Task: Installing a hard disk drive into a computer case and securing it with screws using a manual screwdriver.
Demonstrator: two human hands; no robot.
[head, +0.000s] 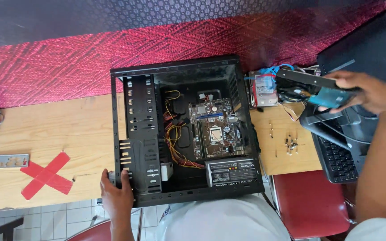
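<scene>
Red tape X (46, 175) on table (68, 129), metal I/O plate (8, 160) beside it. Screws (290, 143) near keyboard (336, 158). Red chair (311, 203) below. Red mat (112, 58) behind.

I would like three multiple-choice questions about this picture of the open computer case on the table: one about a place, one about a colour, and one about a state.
1. Where is the left hand?
A. on the near left corner of the computer case
B. on the keyboard
C. on the red tape cross

2. What colour is the tape cross on the wooden table?
A. blue
B. red
C. yellow

3. In what state is the computer case?
A. closed with its side panel on
B. standing upright and wrapped
C. lying on its side, open, with the motherboard showing

Answers:
1 A, the fingers grip the case frame at that corner.
2 B, the two crossed strips are red.
3 C, the inside, the wires and the power supply are all visible from above.
</scene>
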